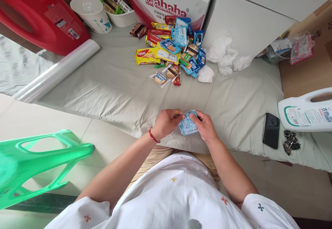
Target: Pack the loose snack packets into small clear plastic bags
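Note:
A light blue snack packet (188,125) is held between both hands over the front edge of the cloth-covered surface (116,97). My left hand (168,122), with a red string bracelet at the wrist, pinches the packet's upper left corner. My right hand (205,124) grips its right side, thumb on top. Beyond the hands lies a pile of wrapped snacks, with a yellow nabati packet (146,56) at its left and a small round biscuit packet (160,78) at its front. Crumpled clear plastic (225,56) sits right of the pile.
Behind stand a Wahaha box (168,1), a paper cup (90,15) and a white snack bowl (121,18). A red jug (44,15) and plastic roll (59,70) are left. At right lie a phone (271,131), keys (291,142) and white bottle (308,113); a green stool (44,156) stands lower left.

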`<control>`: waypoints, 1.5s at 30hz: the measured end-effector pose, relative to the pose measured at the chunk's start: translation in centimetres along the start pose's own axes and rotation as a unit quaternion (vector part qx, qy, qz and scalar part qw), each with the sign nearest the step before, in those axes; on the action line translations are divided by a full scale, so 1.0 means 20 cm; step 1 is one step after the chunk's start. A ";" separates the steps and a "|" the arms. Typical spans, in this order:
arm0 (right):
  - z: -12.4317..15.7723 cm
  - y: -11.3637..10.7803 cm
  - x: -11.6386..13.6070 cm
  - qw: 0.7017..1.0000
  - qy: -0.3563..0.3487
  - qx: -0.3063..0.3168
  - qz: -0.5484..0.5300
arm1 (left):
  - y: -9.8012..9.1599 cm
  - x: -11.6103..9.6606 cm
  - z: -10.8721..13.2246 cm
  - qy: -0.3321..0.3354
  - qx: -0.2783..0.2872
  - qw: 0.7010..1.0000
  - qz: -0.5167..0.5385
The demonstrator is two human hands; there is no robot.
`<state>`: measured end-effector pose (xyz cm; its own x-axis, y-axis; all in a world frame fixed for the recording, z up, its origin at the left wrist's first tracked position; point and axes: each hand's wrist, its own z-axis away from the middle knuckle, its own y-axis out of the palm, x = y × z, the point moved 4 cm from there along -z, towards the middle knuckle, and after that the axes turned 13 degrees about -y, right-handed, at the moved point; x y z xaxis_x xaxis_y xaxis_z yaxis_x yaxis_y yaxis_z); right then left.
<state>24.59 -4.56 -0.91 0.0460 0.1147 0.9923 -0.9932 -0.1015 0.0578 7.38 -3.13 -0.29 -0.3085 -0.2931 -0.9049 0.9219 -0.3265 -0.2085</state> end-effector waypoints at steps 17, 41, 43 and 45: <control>0.18 0.02 0.24 0.811 -0.387 -0.010 0.439 | 0.07 -0.01 0.15 -0.225 0.035 0.926 0.300; 0.15 -0.02 0.02 0.999 -0.007 -0.039 -0.015 | 0.17 -0.03 0.14 -0.073 -0.051 0.974 0.209; 0.15 -0.06 0.05 0.998 -0.042 -0.031 0.031 | 0.16 -0.02 0.13 -0.092 -0.044 0.970 0.221; 0.16 -0.13 0.10 0.985 -0.129 -0.024 0.112 | 0.15 -0.01 0.12 -0.120 -0.028 0.958 0.260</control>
<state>27.56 -7.25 1.35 -0.1557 -0.1612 0.9746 -0.9851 -0.0474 -0.1652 9.67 -6.21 0.09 0.1570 -0.6034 -0.7819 0.9745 -0.0339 0.2217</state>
